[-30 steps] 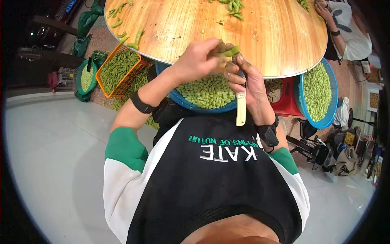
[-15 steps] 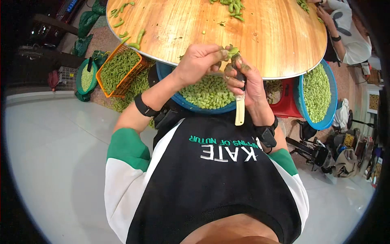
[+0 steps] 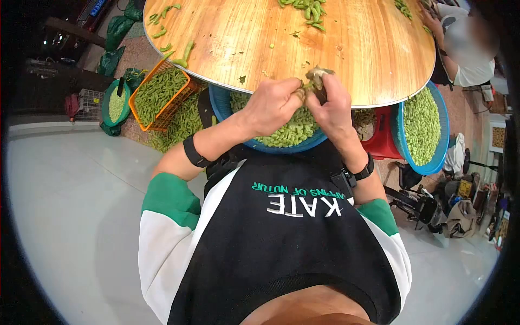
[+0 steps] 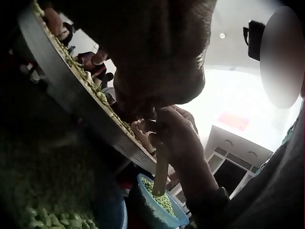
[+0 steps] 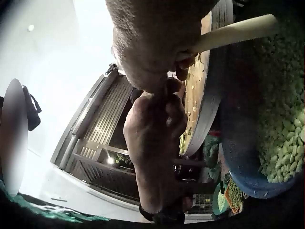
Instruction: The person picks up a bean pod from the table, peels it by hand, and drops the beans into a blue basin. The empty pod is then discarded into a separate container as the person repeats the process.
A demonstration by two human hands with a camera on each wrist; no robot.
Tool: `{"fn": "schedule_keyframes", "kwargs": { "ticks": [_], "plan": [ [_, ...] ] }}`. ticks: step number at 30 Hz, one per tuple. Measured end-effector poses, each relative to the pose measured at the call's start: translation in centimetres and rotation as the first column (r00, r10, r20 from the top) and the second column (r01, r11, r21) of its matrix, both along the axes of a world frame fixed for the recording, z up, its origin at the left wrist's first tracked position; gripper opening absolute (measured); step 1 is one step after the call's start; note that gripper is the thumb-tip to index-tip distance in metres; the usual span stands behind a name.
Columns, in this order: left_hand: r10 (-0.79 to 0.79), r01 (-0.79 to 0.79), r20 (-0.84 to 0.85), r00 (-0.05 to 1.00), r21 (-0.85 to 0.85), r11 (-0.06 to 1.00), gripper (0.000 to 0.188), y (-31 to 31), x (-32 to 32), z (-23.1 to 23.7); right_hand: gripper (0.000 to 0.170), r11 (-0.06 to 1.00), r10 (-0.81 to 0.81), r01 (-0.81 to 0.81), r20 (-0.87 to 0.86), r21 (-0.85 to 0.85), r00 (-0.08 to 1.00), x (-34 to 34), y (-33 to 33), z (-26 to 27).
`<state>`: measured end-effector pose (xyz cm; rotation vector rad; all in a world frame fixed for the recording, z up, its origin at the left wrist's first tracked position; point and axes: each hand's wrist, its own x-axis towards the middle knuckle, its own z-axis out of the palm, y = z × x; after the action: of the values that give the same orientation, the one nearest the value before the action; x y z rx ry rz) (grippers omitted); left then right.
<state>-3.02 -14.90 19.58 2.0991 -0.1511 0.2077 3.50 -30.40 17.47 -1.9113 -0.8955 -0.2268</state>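
Observation:
Both hands meet over the near table edge, above shelled green beans (image 3: pixel 287 138) in a blue basin (image 3: pixel 218 103). My left hand (image 3: pixel 271 105) pinches a green bean pod (image 3: pixel 309 86) against the right fingertips. The pod is mostly covered by fingers. My right hand (image 3: pixel 333 105), its fingers curled, grips a tool by its cream handle (image 5: pixel 238 33), which juts out of the fist in the right wrist view. The same handle hangs below the right hand (image 4: pixel 178 138) in the left wrist view. The tool's working end is hidden.
The round wooden table (image 3: pixel 368 59) bears scattered pods (image 3: pixel 309 11). An orange crate (image 3: pixel 187 89) of pods stands at left, beside a green basin (image 3: pixel 125 105). Another blue basin (image 3: pixel 447 130) of beans stands at right, by a red stool (image 3: pixel 382 132). Another person (image 3: pixel 455 67) sits across right.
My right hand has turned over, taking the cream handle out of the head view. The left hand has moved right and slightly down, close against the right. The pod is now mostly covered.

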Motion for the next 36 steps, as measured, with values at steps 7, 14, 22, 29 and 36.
{"fn": "schedule_keyframes", "kwargs": {
  "ticks": [7, 14, 22, 29, 36],
  "plan": [
    [0.017, -0.099, -0.240, 0.971, -0.334, 0.937, 0.021, -0.7, -1.2, -1.0, 0.018, 0.996, 0.075, -0.077, -0.056, -0.034, 0.996, -0.2, -0.4, -0.2],
    [-0.030, -0.099, -0.308, 0.951, -0.394, 0.914, 0.019, -1.0, -2.0, -2.0, 0.024, 0.962, 0.265, -0.263, 0.022, -0.073, 0.964, -2.3, -0.8, 1.2],
    [0.026, -0.009, -0.134, 0.991, 0.120, 0.993, 0.019, -0.7, -3.2, -4.4, 0.020, 0.976, 0.190, -0.197, -0.085, -0.092, 0.978, -1.7, -2.1, -0.8],
    [-0.002, -0.060, -0.192, 0.981, -0.316, 0.947, 0.019, 0.2, -5.0, -0.6, 0.016, 0.991, 0.131, -0.115, -0.355, 0.066, 0.926, -3.4, -0.4, -1.0],
    [-0.115, 0.372, -0.391, 0.913, 0.685, 0.627, 0.008, 7.9, -5.9, 4.1, 0.016, 0.884, 0.456, -0.467, -0.194, -0.009, 0.868, -2.2, -0.9, -1.7]
  ]
}}
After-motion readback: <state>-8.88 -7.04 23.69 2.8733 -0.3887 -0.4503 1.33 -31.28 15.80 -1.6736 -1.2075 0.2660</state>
